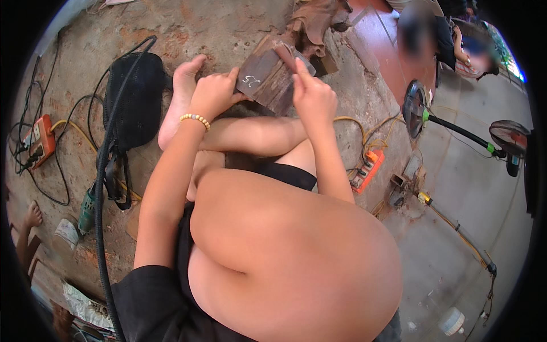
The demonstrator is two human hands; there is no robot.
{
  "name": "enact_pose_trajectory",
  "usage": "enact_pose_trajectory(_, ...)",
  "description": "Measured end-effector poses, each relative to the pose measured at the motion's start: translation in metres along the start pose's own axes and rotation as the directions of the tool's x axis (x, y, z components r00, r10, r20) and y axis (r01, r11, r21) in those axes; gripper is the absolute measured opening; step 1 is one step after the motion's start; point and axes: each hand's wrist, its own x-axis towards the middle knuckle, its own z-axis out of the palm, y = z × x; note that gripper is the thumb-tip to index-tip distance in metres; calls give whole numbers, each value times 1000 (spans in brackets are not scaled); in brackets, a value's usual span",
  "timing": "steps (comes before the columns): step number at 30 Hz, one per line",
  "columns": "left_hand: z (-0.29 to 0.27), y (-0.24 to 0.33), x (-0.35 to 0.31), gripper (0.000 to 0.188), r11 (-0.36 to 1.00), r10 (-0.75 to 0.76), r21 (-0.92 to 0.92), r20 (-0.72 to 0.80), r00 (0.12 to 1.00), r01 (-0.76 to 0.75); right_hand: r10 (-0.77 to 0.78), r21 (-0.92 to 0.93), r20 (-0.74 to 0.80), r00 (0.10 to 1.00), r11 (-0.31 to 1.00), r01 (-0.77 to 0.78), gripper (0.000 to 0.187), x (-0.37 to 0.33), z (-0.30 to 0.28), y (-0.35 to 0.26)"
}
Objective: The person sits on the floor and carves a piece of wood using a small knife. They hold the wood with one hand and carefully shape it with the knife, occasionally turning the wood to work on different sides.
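Gripping the board (268, 86) at its left edge with the left hand (217, 93); holding a brown piece (286, 56) on its upper right part with the right hand (315, 97), cannot tell how tightly. Holding the board just beyond the crossed legs (250, 135), near some carved wood (312, 25). Sitting between a black bag (134, 100), left, and an orange power strip (369, 171), right.

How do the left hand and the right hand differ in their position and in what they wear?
The left hand grips the left edge of the dark block, while the right hand is at its right side and seems to pinch a brown strip. The left wrist wears a beaded bracelet; the right wrist has none. Both hands are ungloved.
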Motion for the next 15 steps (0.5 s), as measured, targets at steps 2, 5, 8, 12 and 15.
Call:
enact_pose_trajectory(2,-4,3,4,53,1000,-9,2,48,999,9,-160,-70,102,982,983,168,32,-9,-2,-8)
enact_pose_trajectory(5,7,-4,-1,53,999,47,-4,-32,998,-47,-103,-104,107,989,988,114,32,-3,-17,-3)
enact_pose_trajectory(8,3,1,0,53,1000,0,-14,40,999,0,-139,-118,53,989,982,145,30,1,-21,10)
enact_pose_trajectory(12,-4,4,4,56,997,-57,-41,136,989,63,-326,-113,172,930,931,348,35,-9,-27,11)
enact_pose_trajectory(15,-4,6,2,57,995,-91,-35,162,983,97,-179,-191,37,983,964,183,37,6,-26,16)
